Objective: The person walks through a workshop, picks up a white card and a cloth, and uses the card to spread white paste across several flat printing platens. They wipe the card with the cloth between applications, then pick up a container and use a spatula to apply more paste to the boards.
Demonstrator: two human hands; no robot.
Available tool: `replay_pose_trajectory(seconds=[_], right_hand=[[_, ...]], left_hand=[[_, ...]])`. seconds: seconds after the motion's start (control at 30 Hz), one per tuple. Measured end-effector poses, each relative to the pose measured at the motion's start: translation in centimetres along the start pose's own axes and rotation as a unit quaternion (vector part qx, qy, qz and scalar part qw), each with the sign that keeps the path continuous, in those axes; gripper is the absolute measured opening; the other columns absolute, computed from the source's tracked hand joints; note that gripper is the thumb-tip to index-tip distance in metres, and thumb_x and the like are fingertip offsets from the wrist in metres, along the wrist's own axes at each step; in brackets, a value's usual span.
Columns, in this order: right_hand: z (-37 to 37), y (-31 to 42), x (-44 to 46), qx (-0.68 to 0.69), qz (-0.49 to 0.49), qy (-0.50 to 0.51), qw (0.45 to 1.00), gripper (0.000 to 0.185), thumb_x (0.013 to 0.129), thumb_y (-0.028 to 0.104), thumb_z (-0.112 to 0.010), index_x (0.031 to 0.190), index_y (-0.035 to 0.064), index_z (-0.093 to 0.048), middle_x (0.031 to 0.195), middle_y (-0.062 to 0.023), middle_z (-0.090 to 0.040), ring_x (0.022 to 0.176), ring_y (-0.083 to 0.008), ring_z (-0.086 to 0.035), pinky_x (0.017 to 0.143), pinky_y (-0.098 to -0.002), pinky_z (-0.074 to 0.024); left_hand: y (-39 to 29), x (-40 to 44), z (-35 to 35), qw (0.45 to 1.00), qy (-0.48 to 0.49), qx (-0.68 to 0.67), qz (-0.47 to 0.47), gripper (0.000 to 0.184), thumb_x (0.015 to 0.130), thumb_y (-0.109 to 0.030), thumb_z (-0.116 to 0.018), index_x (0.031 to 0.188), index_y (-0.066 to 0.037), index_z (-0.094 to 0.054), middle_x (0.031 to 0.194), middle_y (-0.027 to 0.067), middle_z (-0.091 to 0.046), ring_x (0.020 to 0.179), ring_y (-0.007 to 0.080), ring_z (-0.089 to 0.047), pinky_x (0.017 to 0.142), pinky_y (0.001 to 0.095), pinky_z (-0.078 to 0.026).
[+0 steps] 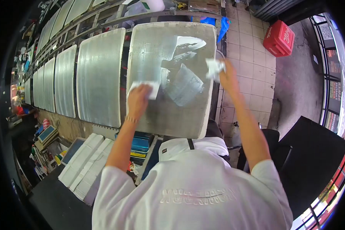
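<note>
A flat grey board [145, 119] with pale, rough edges lies in front of me. My left hand [139, 97] is closed on a white card [154, 91], which rests flat against the board's left part. White paste [191, 43] is spread thick and shiny near the far right of the board. A thinner smeared patch [184, 86] lies at its middle. My right hand [229, 78], blurred by motion, grips a crumpled-looking white piece [214, 68] at the board's right edge. Behind that piece shows part of a round rim [220, 55]; what it belongs to is mostly hidden.
More grey boards [99, 78] stand in a row to the left along a metal frame [117, 19]. White cardboard boxes [86, 165] lie at lower left. A red cooler box [279, 38] sits on the floor at right. A black panel [314, 165] stands at lower right.
</note>
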State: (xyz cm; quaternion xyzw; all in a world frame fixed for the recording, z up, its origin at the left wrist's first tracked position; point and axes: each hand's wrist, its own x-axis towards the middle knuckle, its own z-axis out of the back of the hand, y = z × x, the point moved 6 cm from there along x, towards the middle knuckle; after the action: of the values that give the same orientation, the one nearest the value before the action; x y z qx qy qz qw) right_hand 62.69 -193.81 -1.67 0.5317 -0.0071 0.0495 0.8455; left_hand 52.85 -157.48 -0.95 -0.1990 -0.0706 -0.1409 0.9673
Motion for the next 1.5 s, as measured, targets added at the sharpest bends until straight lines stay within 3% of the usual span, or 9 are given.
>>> replay_pose_trajectory(seconds=[0.2, 0.3, 0.5, 0.6, 0.87, 1.0, 1.17, 1.33, 1.5], right_hand=[[-0.7, -1.7, 15.5, -0.118, 0.2, -0.077, 0.97, 0.037, 0.075, -0.004, -0.052, 0.111, 0.0045, -0.06, 0.108, -0.0212, -0.061, 0.107, -0.0417, -0.057, 0.093, -0.0465, -0.0474], [-3.7, -3.5, 18.0, -0.169, 0.211, -0.03, 0.962, 0.035, 0.076, -0.004, -0.052, 0.109, 0.0051, -0.06, 0.107, -0.02, -0.06, 0.106, -0.0411, -0.057, 0.092, -0.0475, -0.0472], [-3.2, -6.8, 19.7, -0.134, 0.107, 0.037, 0.985, 0.031, 0.082, -0.001, -0.051, 0.111, 0.0055, -0.059, 0.11, -0.0218, -0.063, 0.104, -0.0411, -0.06, 0.09, -0.046, -0.0489], [-2.9, -7.3, 20.2, -0.117, 0.051, 0.087, 0.988, 0.03, 0.091, 0.005, -0.05, 0.12, 0.0099, -0.056, 0.109, -0.0165, -0.064, 0.098, -0.0267, -0.062, 0.085, -0.0381, -0.0489], [-3.0, -7.3, 20.0, -0.095, -0.016, 0.095, 0.991, 0.026, 0.094, 0.007, -0.051, 0.12, 0.0094, -0.058, 0.108, -0.0138, -0.066, 0.095, -0.0223, -0.063, 0.083, -0.0354, -0.0491], [-3.7, -9.5, 20.9, -0.077, 0.013, 0.084, 0.993, 0.028, 0.094, 0.005, -0.05, 0.121, 0.0092, -0.058, 0.108, -0.012, -0.067, 0.098, -0.0205, -0.063, 0.084, -0.0349, -0.0501], [-1.3, -8.6, 19.4, 0.021, -0.077, 0.056, 0.995, 0.03, 0.094, 0.004, -0.05, 0.123, 0.0074, -0.058, 0.11, -0.0094, -0.065, 0.1, -0.0181, -0.061, 0.087, -0.0309, -0.0494], [3.6, -4.7, 11.9, 0.025, -0.1, 0.03, 0.994, 0.025, 0.089, 0.01, -0.056, 0.113, 0.0024, -0.059, 0.101, -0.0131, -0.065, 0.095, -0.0218, -0.06, 0.084, -0.0348, -0.0476], [5.6, -3.6, -1.9, 0.007, -0.16, 0.041, 0.986, 0.028, 0.083, 0.008, -0.058, 0.11, 0.002, -0.058, 0.098, -0.0106, -0.063, 0.093, -0.0191, -0.059, 0.083, -0.0343, -0.0481]], left_hand=[[-3.2, -6.7, 2.9, 0.99, 0.1, -0.03, 0.096, 0.046, 0.072, 0.008, -0.057, 0.109, -0.013, -0.073, 0.11, 0.011, -0.072, 0.1, 0.0325, -0.068, 0.085, 0.043, -0.053], [-3.2, 2.6, 3.7, 0.996, 0.05, -0.057, 0.036, 0.044, 0.074, 0.011, -0.053, 0.107, -0.008, -0.073, 0.108, 0.0138, -0.072, 0.098, 0.0341, -0.068, 0.084, 0.0424, -0.055], [0.9, 23.2, -2.4, 0.997, -0.02, -0.022, -0.066, 0.029, 0.084, -0.005, -0.054, 0.101, -0.015, -0.075, 0.107, 0.0064, -0.072, 0.095, 0.0317, -0.068, 0.083, 0.042, -0.055], [2.7, 26.9, -5.5, 0.998, 0.008, 0.031, -0.054, 0.029, 0.083, -0.005, -0.053, 0.1, -0.016, -0.075, 0.108, 0.006, -0.071, 0.095, 0.0314, -0.068, 0.083, 0.042, -0.055], [-3.0, 3.5, -3.5, 0.999, -0.014, -0.039, -0.012, 0.042, 0.073, 0.001, -0.06, 0.11, -0.014, -0.073, 0.117, 0.0101, -0.07, 0.115, 0.0349, -0.063, 0.099, 0.0506, -0.044], [-6.0, -3.6, 0.0, 0.995, 0.092, -0.032, 0.034, 0.043, 0.072, 0.004, -0.06, 0.109, -0.013, -0.074, 0.12, 0.0096, -0.07, 0.114, 0.0309, -0.064, 0.1, 0.0487, -0.047], [-1.2, 10.0, 2.8, 0.998, 0.028, -0.064, -0.001, 0.039, 0.073, 0.01, -0.053, 0.103, -0.005, -0.073, 0.107, 0.0129, -0.073, 0.102, 0.0327, -0.068, 0.089, 0.0418, -0.054], [8.0, 25.3, -1.1, 0.998, -0.016, 0.034, -0.052, 0.035, 0.08, -0.001, -0.055, 0.104, -0.016, -0.075, 0.108, 0.0074, -0.072, 0.1, 0.0297, -0.068, 0.087, 0.0404, -0.055], [7.8, 21.6, -3.0, 0.998, -0.056, -0.004, -0.032, 0.034, 0.077, -0.002, -0.058, 0.104, -0.013, -0.074, 0.11, 0.0089, -0.072, 0.1, 0.0316, -0.068, 0.087, 0.0421, -0.054]])
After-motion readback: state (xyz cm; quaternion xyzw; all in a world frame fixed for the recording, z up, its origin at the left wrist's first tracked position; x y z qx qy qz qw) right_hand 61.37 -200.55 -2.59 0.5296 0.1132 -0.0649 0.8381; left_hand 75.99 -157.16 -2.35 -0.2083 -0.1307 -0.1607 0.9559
